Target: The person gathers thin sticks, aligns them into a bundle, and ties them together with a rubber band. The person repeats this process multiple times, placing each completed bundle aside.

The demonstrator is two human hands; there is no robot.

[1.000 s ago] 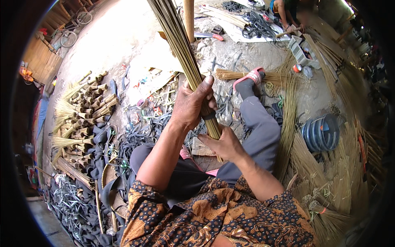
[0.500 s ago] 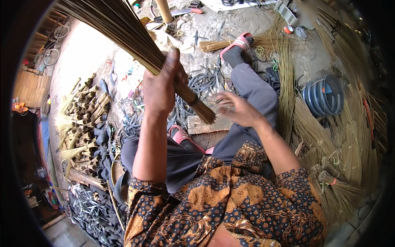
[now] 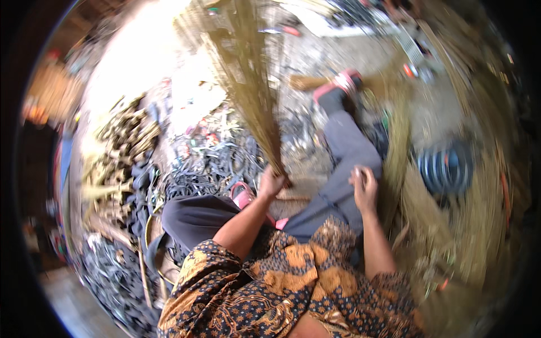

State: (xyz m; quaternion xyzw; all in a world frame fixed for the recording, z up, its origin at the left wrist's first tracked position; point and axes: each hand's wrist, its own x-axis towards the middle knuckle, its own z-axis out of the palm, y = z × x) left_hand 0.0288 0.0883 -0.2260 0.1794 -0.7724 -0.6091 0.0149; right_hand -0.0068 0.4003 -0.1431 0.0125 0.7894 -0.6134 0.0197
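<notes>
1. And here's your left grip (image 3: pixel 271 183), clamped round the narrow lower end of the bundle of thin sticks (image 3: pixel 248 79)!
2. That bundle stands up from your hold, leaning a little left, its sticks fanning wide and blurred toward the top of view.
3. Its stubby end pokes out just by the wooden block (image 3: pixel 298 188) between your legs.
4. Over to your right grip (image 3: pixel 365 183): well apart from the bundle, up above your right leg (image 3: pixel 348 138), fingers curled. Too blurred to tell whether they're pinched on anything.
5. Your pink sandal (image 3: pixel 338 84) sits across another bundle lying on the floor (image 3: pixel 428 110).
6. Out left, a pile of short bundles (image 3: pixel 121 135), with dark strips (image 3: pixel 205 158) scattered between it and you.
7. Out right, a blue ribbed bucket (image 3: pixel 445 169) beside long loose sticks (image 3: pixel 476 225).
</notes>
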